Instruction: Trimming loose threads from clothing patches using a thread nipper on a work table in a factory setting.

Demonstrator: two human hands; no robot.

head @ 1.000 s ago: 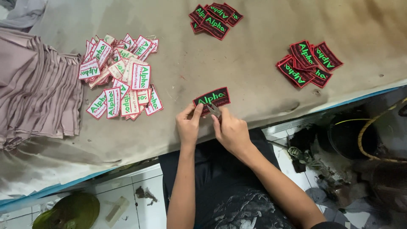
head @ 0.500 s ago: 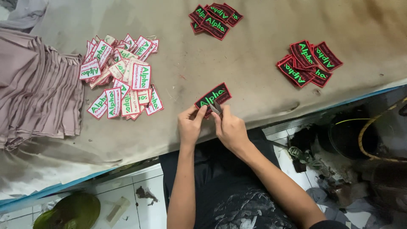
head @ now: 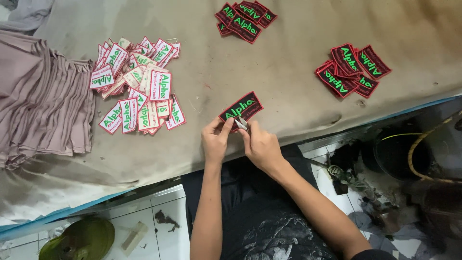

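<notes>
Far left of frame: stack of folded mauve cloth (head: 41, 101) on the desk (head: 298, 62), w/ a grey garment (head: 29, 12) at the upper left corner. Just right of it, upper left-centre: loose heap of white labels (head: 137, 86) w/ red borders & green lettering. Lower left, on the tiled floor below the desk edge: green round object (head: 79, 238). Centre: left hand (head: 215, 139), grip pinched on the lower left end of a black patch (head: 241, 109) w/ red border & green lettering, lying tilted on the desk near its front edge. Right hand (head: 260, 144) just beside it, grip closed on small metal snips (head: 241, 124) touching the patch's lower edge. Top centre: small pile of black patches (head: 244, 19). Right, upper part: another black patch pile (head: 353, 70). Far right, below the desk: dark clutter w/ a yellow cord (head: 418, 144).
</notes>
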